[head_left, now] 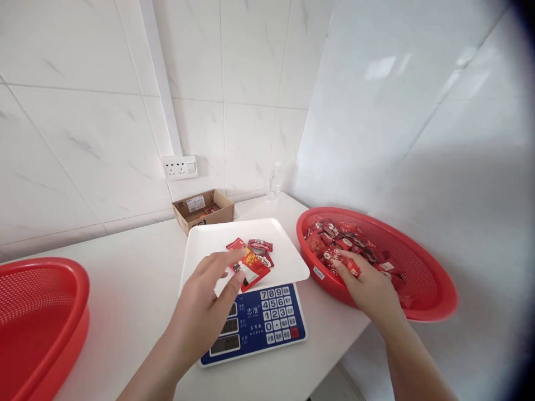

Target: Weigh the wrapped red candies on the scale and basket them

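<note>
My left hand [209, 295] is over the white weighing tray [209, 236] of a digital scale [254, 328]. Its thumb and fingers are apart at the near side of a red and yellow packet [254, 268]; whether they touch it I cannot tell. Beside that packet lie small dark red wrapped pieces [261, 245]. At the right, my right hand [368, 287] reaches over the rim of a red plastic basket [426, 278] filled with small red wrapped packets [368, 248]. Its fingers are closed around a red patterned packet [349, 264]; the palm side is hidden.
A second red basket [79, 289] stands at the left edge. Behind the scale are an open cardboard box [221, 209] with some packets inside and a clear plastic bottle [274, 185]. Tiled walls with a socket [179, 167] close off the white table [137, 267].
</note>
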The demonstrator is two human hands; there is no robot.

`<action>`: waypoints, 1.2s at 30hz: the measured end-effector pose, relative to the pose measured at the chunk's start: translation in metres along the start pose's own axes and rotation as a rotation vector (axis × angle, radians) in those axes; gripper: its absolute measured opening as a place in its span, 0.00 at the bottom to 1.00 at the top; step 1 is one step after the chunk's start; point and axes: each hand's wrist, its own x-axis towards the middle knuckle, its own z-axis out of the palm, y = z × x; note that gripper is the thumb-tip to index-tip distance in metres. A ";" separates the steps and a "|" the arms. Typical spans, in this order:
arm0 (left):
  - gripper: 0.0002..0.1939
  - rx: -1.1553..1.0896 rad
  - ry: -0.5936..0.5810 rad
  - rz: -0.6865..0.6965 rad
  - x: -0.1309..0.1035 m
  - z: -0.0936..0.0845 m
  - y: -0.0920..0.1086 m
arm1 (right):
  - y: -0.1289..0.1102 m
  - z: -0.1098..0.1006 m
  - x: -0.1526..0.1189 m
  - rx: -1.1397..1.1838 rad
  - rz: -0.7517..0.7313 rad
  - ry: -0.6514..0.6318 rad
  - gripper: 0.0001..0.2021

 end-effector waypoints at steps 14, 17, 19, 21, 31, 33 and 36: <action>0.18 0.576 -0.378 0.161 0.020 0.023 -0.038 | 0.003 0.003 -0.003 -0.070 -0.061 -0.067 0.23; 0.19 0.591 -0.373 0.125 0.018 0.013 -0.043 | 0.002 0.001 -0.004 -0.075 -0.058 -0.074 0.23; 0.21 0.582 -0.399 0.113 0.017 0.009 -0.044 | 0.002 0.000 -0.005 -0.065 -0.073 -0.066 0.23; 0.22 0.566 -0.431 0.106 0.019 0.009 -0.043 | 0.002 0.000 -0.005 -0.055 -0.089 -0.060 0.23; 0.32 0.485 -0.399 0.042 0.046 0.015 -0.037 | 0.006 0.000 -0.004 -0.045 -0.121 -0.078 0.22; 0.32 0.480 -0.378 0.028 0.049 0.012 -0.037 | 0.005 -0.001 -0.005 -0.039 -0.108 -0.085 0.23; 0.32 0.469 -0.357 0.038 0.047 0.010 -0.039 | 0.004 -0.002 -0.007 0.010 -0.097 -0.105 0.24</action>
